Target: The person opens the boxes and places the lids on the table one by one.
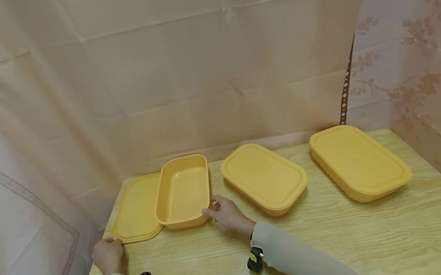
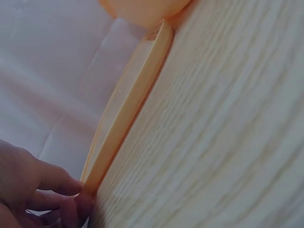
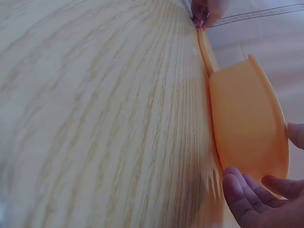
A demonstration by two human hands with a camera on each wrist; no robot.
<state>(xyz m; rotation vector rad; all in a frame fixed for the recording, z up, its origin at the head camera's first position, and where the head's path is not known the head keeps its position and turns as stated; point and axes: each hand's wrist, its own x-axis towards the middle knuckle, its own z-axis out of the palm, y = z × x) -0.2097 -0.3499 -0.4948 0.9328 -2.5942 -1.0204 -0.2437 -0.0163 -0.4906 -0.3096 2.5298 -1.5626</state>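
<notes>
Left hand (image 1: 108, 256) pinches the near left corner of the flat lid (image 1: 137, 209), beside the left edge of the table (image 1: 188, 266); right hand (image 1: 228, 214) grips the near right corner of the open box (image 1: 185, 191), toward the far edge. Remotely, I cannot tell whether box overlaps lid or merely abuts it; I judge light, level handling best, lest one drag the other.

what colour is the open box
The box is yellow, best seen in the head view.
</notes>
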